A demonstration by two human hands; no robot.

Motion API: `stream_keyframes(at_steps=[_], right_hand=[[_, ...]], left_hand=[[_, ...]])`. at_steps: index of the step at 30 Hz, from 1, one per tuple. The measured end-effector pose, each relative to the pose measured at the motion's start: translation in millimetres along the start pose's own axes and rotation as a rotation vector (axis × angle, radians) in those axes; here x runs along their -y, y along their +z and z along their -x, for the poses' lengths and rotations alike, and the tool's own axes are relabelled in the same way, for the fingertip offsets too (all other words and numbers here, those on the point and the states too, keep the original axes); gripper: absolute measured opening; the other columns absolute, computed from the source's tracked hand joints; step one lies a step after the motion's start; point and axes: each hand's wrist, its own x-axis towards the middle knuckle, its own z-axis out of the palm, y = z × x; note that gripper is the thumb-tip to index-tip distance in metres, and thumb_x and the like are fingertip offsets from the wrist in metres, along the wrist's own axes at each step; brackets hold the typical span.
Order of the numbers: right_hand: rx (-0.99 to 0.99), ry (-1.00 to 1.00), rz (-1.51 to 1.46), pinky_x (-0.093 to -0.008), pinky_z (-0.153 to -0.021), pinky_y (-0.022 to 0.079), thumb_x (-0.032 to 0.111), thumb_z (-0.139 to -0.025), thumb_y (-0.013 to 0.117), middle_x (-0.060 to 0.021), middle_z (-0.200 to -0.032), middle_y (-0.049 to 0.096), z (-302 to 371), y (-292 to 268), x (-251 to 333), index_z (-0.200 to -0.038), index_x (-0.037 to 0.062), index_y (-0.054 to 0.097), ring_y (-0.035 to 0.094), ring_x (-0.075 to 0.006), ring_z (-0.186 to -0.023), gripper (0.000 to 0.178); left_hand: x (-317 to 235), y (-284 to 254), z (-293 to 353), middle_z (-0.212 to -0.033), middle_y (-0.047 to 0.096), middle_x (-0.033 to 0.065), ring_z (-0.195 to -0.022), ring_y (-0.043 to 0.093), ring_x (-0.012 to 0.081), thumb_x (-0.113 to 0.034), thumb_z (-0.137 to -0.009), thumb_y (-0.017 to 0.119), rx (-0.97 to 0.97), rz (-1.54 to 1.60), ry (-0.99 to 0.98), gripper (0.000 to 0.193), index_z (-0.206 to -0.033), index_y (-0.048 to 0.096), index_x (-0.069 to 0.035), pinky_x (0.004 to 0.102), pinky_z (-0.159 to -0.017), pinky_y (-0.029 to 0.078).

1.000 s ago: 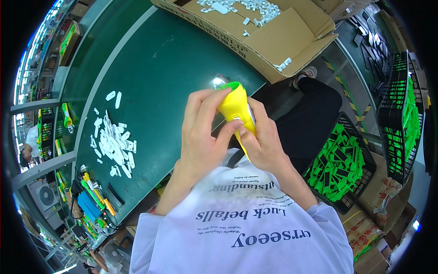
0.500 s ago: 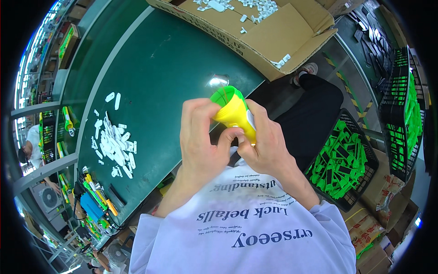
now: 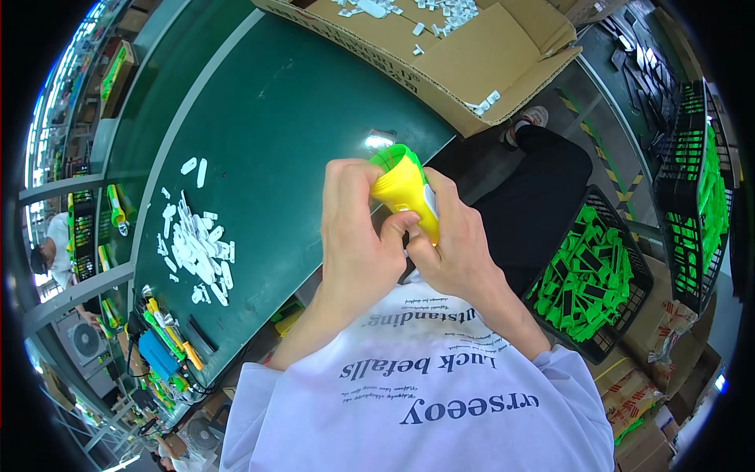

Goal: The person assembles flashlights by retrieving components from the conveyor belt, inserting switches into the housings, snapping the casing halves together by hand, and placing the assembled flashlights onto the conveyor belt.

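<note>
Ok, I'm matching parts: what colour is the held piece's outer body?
The held piece's outer body is mostly yellow, clearest in the head view.

Tube-shaped housing [image 3: 403, 189]: yellow outside, bright green inside the mouth, white side patch.
Tabletop [image 3: 275, 118]: plain dark green.
Curved strip [image 3: 193, 93]: light grey.
Loose parts pile [image 3: 200, 250]: white.
Large carton [image 3: 484, 63]: brown; dark printing on outer wall.
Parts in carton [image 3: 452, 12]: white.
Shirt [image 3: 314, 425]: white, faint violet cast, rows of dark lettering.
Trousers [image 3: 543, 185]: black.
Lower crate [image 3: 604, 344]: black.
Crate contents [image 3: 586, 275]: bright green with black rectangles.
Floor tape [image 3: 595, 146]: yellow and black stripes.
Block near table corner [image 3: 159, 354]: blue.
Flat parts, upper right [image 3: 641, 59]: black.
</note>
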Motion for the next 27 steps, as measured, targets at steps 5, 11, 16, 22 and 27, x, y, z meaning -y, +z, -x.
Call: stream_keyframes(at_steps=[5, 11, 16, 22, 27], right_hand=[[-0.021, -0.023, 0.012, -0.0472, -0.064, 0.052, 0.011, -0.077, 0.062, -0.024, -0.093, 0.063, 1, 0, -1, -0.126, -0.0043, 0.044, 0.064, -0.0431, -0.073, 0.054], [0.009, 0.027, 0.0, -0.048, -0.065, 0.053, 0.014, -0.078, 0.064, -0.0242, -0.091, 0.063, 1, 1, -1, -0.126, -0.0039, 0.044, 0.065, -0.0436, -0.076, 0.055], [0.034, 0.025, 0.039, -0.0486, -0.064, 0.051, 0.013, -0.078, 0.063, -0.0249, -0.088, 0.063, 0, 0, -2, -0.127, -0.0038, 0.043, 0.064, -0.044, -0.074, 0.055], [0.049, 0.015, 0.036, -0.049, -0.063, 0.05, 0.011, -0.078, 0.062, -0.0253, -0.087, 0.063, 2, 1, -1, -0.127, -0.004, 0.042, 0.063, -0.0439, -0.074, 0.054], [0.053, 0.02, 0.042, -0.0484, -0.063, 0.051, 0.01, -0.078, 0.062, -0.0252, -0.088, 0.063, 0, 3, -4, -0.126, -0.0036, 0.043, 0.063, -0.0438, -0.074, 0.054]], left_hand=[[1, 6, 1, -0.099, 0.049, 0.0087, -0.076, 0.044, 0.021, 0.005, -0.068, 0.071, -0.069, -0.026, -0.002, 0.04, -0.1, 0.049, -0.003, 0.0309, -0.065, 0.038], [4, 6, 2, -0.095, 0.051, 0.0092, -0.074, 0.044, 0.0207, 0.003, -0.068, 0.071, -0.133, -0.107, 0.075, 0.036, -0.096, 0.05, -0.003, 0.0314, -0.063, 0.038], [5, 7, 5, -0.095, 0.048, 0.0082, -0.075, 0.043, 0.0201, 0.005, -0.067, 0.071, -0.101, -0.065, -0.006, 0.038, -0.097, 0.049, -0.003, 0.0309, -0.065, 0.037], [0, 6, 7, -0.096, 0.046, 0.0074, -0.076, 0.041, 0.0198, 0.008, -0.067, 0.07, -0.077, -0.01, -0.088, 0.04, -0.099, 0.049, -0.004, 0.0307, -0.067, 0.038], [11, 5, 7, -0.096, 0.047, 0.0074, -0.076, 0.041, 0.0193, 0.007, -0.068, 0.07, -0.069, -0.002, -0.074, 0.038, -0.099, 0.049, -0.003, 0.0307, -0.066, 0.038]])
